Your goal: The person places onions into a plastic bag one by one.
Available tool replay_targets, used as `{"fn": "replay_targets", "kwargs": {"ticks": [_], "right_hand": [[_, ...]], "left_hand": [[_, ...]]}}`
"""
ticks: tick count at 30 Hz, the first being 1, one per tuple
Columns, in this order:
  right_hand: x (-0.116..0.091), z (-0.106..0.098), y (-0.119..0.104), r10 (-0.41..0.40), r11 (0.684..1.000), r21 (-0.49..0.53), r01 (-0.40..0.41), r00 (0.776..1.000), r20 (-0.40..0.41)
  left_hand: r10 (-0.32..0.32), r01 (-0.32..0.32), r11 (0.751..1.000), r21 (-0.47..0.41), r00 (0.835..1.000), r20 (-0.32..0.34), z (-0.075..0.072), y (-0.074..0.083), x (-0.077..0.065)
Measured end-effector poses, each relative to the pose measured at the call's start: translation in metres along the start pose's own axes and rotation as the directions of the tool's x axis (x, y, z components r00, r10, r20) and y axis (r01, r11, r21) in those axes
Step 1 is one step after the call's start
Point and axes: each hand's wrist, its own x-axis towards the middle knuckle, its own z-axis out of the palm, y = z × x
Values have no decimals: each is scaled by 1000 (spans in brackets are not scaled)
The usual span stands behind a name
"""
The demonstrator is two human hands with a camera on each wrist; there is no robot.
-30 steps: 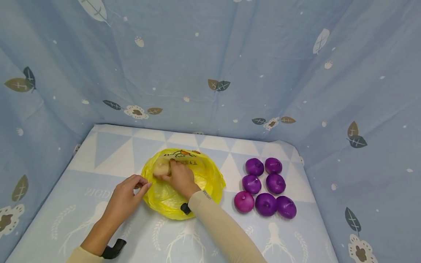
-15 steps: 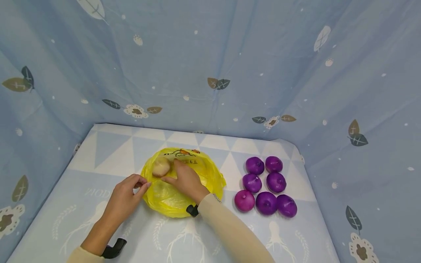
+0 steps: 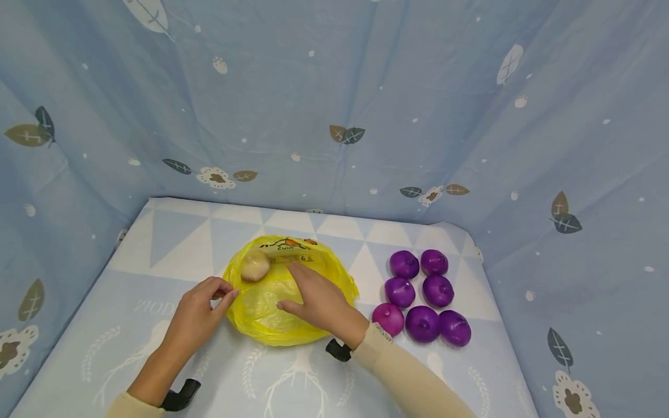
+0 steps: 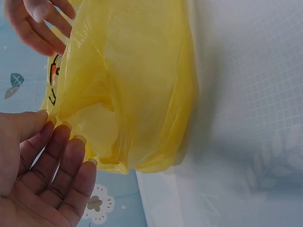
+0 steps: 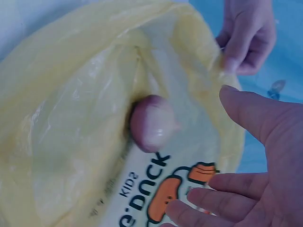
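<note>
Bag point(image 3: 277, 316): yellow plastic, mouth spread wide, resting on the table point(image 3: 261, 383); right of the left grip point(image 3: 201, 310), below the right grip point(image 3: 321, 296).
Print point(image 3: 288, 244): orange cartoon figures outlined in black, with dark lettering, on the bag's far side, beyond the right grip.
Left grip: pinching the bag's rim at its left side, thin plastic caught between thumb and fingertips.
Right grip: grasping nothing, thumb held apart from the fingers over the bag's mouth; how low it reaches cannot be told.
Bagged onion point(image 3: 255, 266): inside the bag, just right of and beyond the left fingertips, left of the right grip and apart from it; pale from the head camera, purplish pink from the right wrist.
Purple onions point(image 3: 438, 290): six on the table, right of the right grip, close together.
Magenta onion point(image 3: 388, 319): at their near-left corner, just beside the right cuff point(image 3: 372, 343).
Curtain point(image 3: 292, 87): blue, printed with leaves and flowers, beyond both grips and along either side.
</note>
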Motion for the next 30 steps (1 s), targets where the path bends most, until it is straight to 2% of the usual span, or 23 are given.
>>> {"fn": "replay_targets", "kwargs": {"ticks": [5,9,14,16,19,23,26,30], "right_hand": [[-26,-15,2,-35,998,-51,35,999,-4],[-49,-28,9,-77,996,-48,74,995,-60],[-75,-39,28,-194,981,-63,185,960,-203],[-84,-43,36,-206,978,-85,191,952,-226],[-97,-50,46,-160,986,-85,145,968,-196],[-115,-57,59,-24,999,-37,20,994,-110],[-126,-60,68,75,997,-10,-76,995,-63],[-140,-58,79,180,984,-1,-180,983,-40]], "left_hand": [[-5,5,1000,4,1000,1,0,0,0],[-4,4,1000,9,1000,-5,0,0,0],[7,-7,1000,8,1000,-10,0,0,0],[5,-5,1000,5,1000,-7,0,0,0],[-4,4,1000,0,1000,-2,0,0,-1],[-8,8,1000,-1,1000,-2,0,-1,-2],[-7,7,1000,2,1000,0,1,-1,-1],[-12,12,1000,1,1000,4,3,0,0]]}}
